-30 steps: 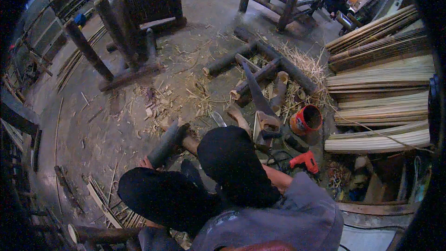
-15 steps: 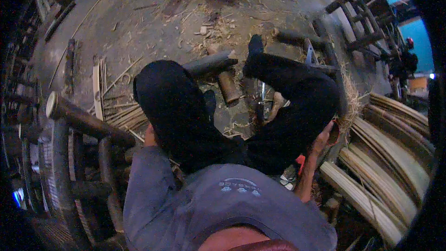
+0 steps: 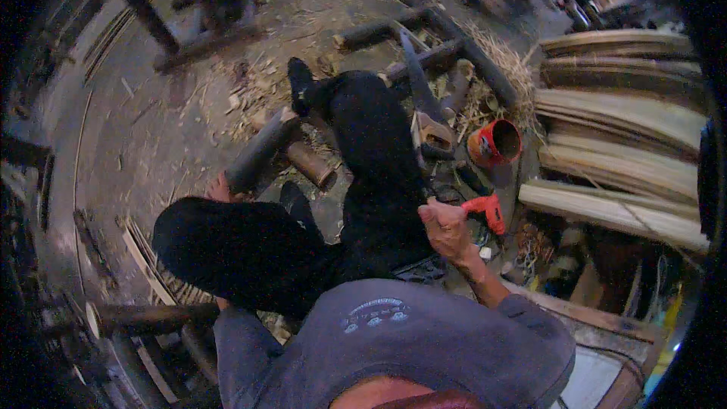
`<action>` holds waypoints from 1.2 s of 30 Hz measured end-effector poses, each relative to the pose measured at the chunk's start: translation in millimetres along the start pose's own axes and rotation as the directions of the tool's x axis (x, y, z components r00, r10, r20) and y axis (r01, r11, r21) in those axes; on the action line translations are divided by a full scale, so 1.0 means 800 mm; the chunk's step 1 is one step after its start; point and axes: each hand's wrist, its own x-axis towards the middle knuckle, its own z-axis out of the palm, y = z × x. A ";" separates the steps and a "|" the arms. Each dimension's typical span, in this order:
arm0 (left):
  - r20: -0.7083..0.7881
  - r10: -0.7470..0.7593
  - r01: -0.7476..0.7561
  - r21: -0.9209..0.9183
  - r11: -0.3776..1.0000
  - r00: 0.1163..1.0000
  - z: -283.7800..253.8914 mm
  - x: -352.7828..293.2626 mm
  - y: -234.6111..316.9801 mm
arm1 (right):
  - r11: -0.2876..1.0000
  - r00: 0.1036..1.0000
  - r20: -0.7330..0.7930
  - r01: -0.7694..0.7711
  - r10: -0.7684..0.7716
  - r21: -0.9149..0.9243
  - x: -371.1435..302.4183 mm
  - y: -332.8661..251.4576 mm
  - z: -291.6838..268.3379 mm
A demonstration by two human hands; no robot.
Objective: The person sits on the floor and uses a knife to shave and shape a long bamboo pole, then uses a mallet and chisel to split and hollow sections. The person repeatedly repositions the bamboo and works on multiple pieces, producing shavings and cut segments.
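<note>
Workshop floor (image 3: 151,129) | bamboo pole (image 3: 261,150) | red drill (image 3: 486,210) by right hand (image 3: 445,226)

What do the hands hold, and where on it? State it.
Right hand is closed near the red power drill; grip unclear. Left hand rests on the dark pole.

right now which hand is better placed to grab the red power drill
Right. The right hand hovers just beside the red power drill. The left hand is far across, at the dark log beyond the knee.
</note>
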 end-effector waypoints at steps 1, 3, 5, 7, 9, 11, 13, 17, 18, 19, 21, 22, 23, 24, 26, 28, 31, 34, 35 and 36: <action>0.050 0.009 -0.010 0.008 1.000 0.999 -0.007 0.010 0.005 | 0.999 1.000 0.013 -0.021 0.020 0.039 -0.009 -0.006 0.008; 0.023 0.027 -0.028 0.034 0.999 0.999 -0.013 0.027 0.021 | 0.996 0.998 -0.063 0.017 -0.011 0.092 -0.009 -0.011 0.043; -0.091 0.047 -0.036 0.117 0.992 0.995 0.002 0.024 0.017 | 0.991 0.996 -0.082 0.045 -0.034 0.127 0.004 -0.014 0.060; -0.177 0.048 -0.020 0.154 0.988 0.983 0.014 0.016 0.003 | 0.990 0.999 -0.024 0.052 -0.049 0.135 0.015 -0.018 0.059; -0.200 0.044 -0.014 0.146 0.989 0.979 0.014 0.008 -0.005 | 0.932 0.993 -0.117 0.038 0.005 0.360 0.028 0.005 0.049; -0.197 0.022 0.000 0.113 0.994 0.980 0.012 -0.009 -0.020 | 0.932 0.942 -0.232 -0.160 0.243 0.325 0.048 0.060 0.050; -0.194 -0.003 0.019 0.085 0.996 0.981 0.007 -0.022 -0.029 | 0.905 0.862 -0.285 -0.374 0.420 0.203 0.058 0.154 0.060; -0.169 0.004 0.006 0.058 0.998 0.986 0.015 -0.027 -0.019 | 0.892 0.831 -0.507 -0.386 0.227 -0.233 0.030 0.292 0.072; -0.178 -0.025 0.035 0.054 0.998 0.984 0.009 -0.035 -0.034 | 0.889 0.855 -0.479 -0.361 0.196 -0.282 0.037 0.295 0.086; -0.183 -0.052 0.062 0.053 0.997 0.982 0.005 -0.044 -0.049 | 0.835 0.907 -0.369 -0.357 0.203 -0.419 0.053 0.304 0.099; -0.159 -0.019 0.027 0.047 0.999 0.987 0.012 -0.036 -0.030 | 0.799 0.944 -0.284 -0.301 0.170 -0.520 0.048 0.330 0.105; -0.165 -0.033 0.040 0.043 0.998 0.986 0.011 -0.040 -0.036 | 0.794 0.964 -0.228 -0.245 0.138 -0.556 0.055 0.339 0.116; -0.167 -0.042 0.049 0.040 0.998 0.985 0.009 -0.045 -0.043 | 0.804 0.966 -0.229 -0.227 0.117 -0.549 0.061 0.346 0.129; -0.155 -0.034 0.040 0.036 0.999 0.987 0.013 -0.042 -0.036 | 0.781 0.969 -0.190 -0.243 0.161 -0.576 0.060 0.348 0.127; -0.158 -0.065 0.070 0.030 0.997 0.985 0.010 -0.055 -0.051 | 0.760 0.971 -0.097 -0.232 0.219 -0.607 0.075 0.343 0.134; -0.151 -0.072 0.077 0.027 0.997 0.986 0.011 -0.054 -0.054 | 0.824 0.957 -0.209 -0.279 0.200 -0.492 0.090 0.341 0.139; -0.145 -0.094 0.099 0.027 0.995 0.985 0.009 -0.062 -0.063 | 0.899 0.874 -0.405 -0.378 0.268 -0.220 0.142 0.326 0.167; -0.135 -0.085 0.090 0.034 0.995 0.987 0.008 -0.066 -0.063 | 0.872 0.766 -0.518 -0.484 0.381 -0.075 0.228 0.345 0.200; -0.128 -0.064 0.069 0.032 0.997 0.990 0.009 -0.063 -0.056 | 0.838 0.712 -0.535 -0.546 0.454 -0.015 0.255 0.366 0.197; -0.102 -0.028 0.031 0.037 0.999 0.994 0.015 -0.053 -0.039 | 0.799 0.670 -0.541 -0.601 0.509 0.008 0.263 0.393 0.186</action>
